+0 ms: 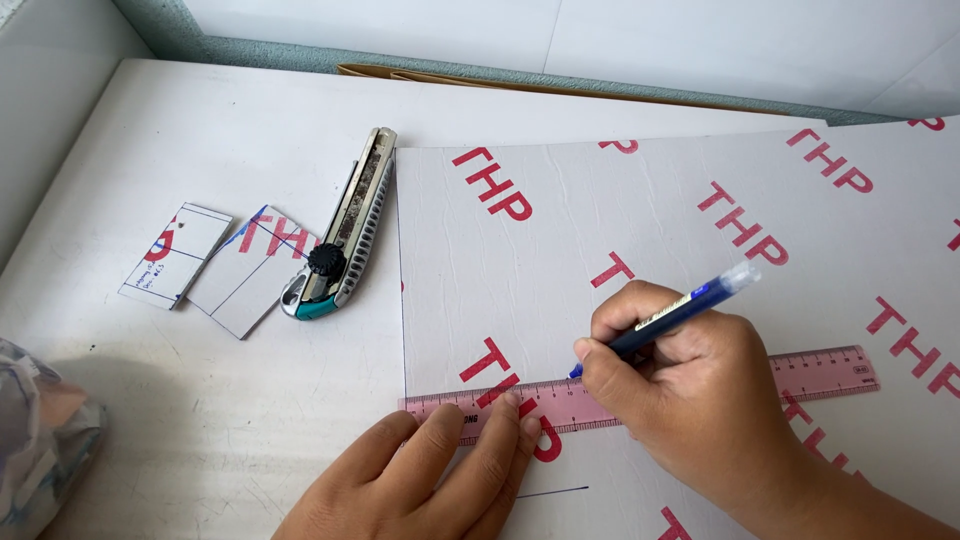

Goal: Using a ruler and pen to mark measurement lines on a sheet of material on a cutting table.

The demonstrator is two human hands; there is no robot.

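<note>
Blue pen [680, 312], pinched in right hand [670, 385], tip at upper edge of pink ruler [640, 392]. Left hand [430, 480] flat, fingers pressing ruler onto white printed board [650, 220] by worktop [200, 130] front edge. Utility knife [345, 230] beside board's left edge; two card offcuts [215, 265] further left.

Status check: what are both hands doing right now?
Left hand pressing pink plastic ruler flat. Right hand holding blue pen, tip at ruler edge on white printed board. Nothing blocking.
</note>
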